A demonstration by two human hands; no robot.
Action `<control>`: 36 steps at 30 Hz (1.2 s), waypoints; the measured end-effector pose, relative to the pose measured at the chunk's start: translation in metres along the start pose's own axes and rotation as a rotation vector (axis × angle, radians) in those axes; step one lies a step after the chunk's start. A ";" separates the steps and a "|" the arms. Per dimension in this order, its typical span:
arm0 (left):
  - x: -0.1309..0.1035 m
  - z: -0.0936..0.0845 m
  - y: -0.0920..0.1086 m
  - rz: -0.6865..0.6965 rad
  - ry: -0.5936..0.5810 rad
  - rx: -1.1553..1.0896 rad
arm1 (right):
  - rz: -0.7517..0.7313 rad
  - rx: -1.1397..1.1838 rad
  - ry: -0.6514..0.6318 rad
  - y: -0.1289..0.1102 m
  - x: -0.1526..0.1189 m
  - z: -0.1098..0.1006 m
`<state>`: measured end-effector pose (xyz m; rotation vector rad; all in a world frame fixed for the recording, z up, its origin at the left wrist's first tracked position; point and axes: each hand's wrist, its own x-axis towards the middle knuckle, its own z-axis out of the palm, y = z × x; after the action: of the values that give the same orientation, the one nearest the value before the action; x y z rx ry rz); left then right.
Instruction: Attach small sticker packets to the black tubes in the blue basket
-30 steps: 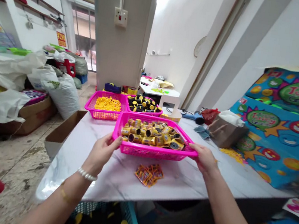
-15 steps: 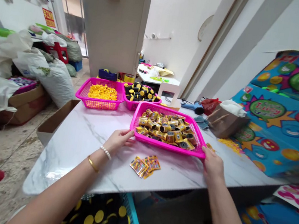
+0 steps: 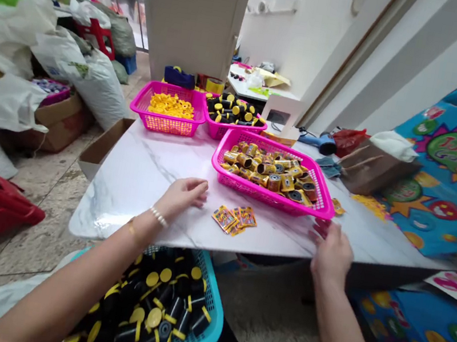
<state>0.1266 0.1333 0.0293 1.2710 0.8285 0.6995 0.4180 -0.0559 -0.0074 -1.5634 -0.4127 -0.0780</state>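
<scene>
1. Left hand [image 3: 183, 196] is free, by what I can make out from my distant seat; its fingers curl loosely above the table [image 3: 141, 174], thumb near the forefinger, and I see nothing between them.

2. Right hand [image 3: 334, 251] sits below the near right corner of the front basket [image 3: 267, 197]; its fingertips are blurred, so I cannot tell whether they touch the rim, or whether they grip anything.

3. For me the relation that counts is this: the front basket lies beyond both hands, towards the far side; its long axis runs left to right on a slant, with the right end nearer the table's front edge; the right hand is closer to it, while the left hand is short of the near left corner and apart from it.

4. Inside that basket I see a heap of yellow-wrapped tubs [image 3: 274, 183], lying at all angles; just in front of it, flat on the table between my two hands and nearer the left, is a small overlapping pile of packets [image 3: 234, 219].

5. Behind, to the left, stands a basket of yellow pieces [image 3: 170, 125]; below the table edge I see a blue basket [image 3: 213, 319] of black tubs with yellow caps.
</scene>
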 end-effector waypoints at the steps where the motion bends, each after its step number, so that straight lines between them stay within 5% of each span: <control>1: -0.023 -0.006 -0.003 0.048 0.029 0.065 | -0.072 -0.054 0.050 -0.002 -0.016 -0.005; 3: -0.073 -0.016 -0.014 0.100 0.110 0.159 | -0.278 -0.201 0.018 -0.011 -0.049 -0.008; 8: -0.172 -0.021 -0.065 -0.099 0.155 0.129 | -0.652 -0.296 -0.786 -0.048 -0.087 0.045; 11: -0.203 -0.021 -0.094 -0.188 0.213 0.084 | -0.691 -0.334 -1.019 -0.054 -0.082 0.084; 17: -0.225 -0.029 -0.109 -0.197 0.341 -0.013 | -0.760 -0.363 -0.970 -0.053 -0.080 0.100; 21: -0.219 -0.028 -0.090 -0.135 0.369 -0.006 | -0.833 -0.204 -0.797 -0.071 -0.123 0.082; 23: -0.212 -0.023 -0.079 -0.065 0.373 0.015 | -0.844 -0.129 -0.833 -0.078 -0.158 0.071; 26: -0.203 -0.017 -0.073 0.015 0.390 -0.011 | -0.794 -0.048 -1.004 -0.076 -0.211 0.056; 30: -0.205 -0.019 -0.094 0.002 0.436 -0.085 | -0.618 0.032 -1.118 -0.059 -0.256 0.043; 36: -0.226 -0.028 -0.121 -0.014 0.531 0.119 | 0.113 0.016 -1.390 -0.035 -0.278 0.038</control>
<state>-0.0180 -0.0605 -0.0607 1.1961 1.3249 1.0096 0.1411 -0.0779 -0.0607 -1.4122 -1.3724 1.1491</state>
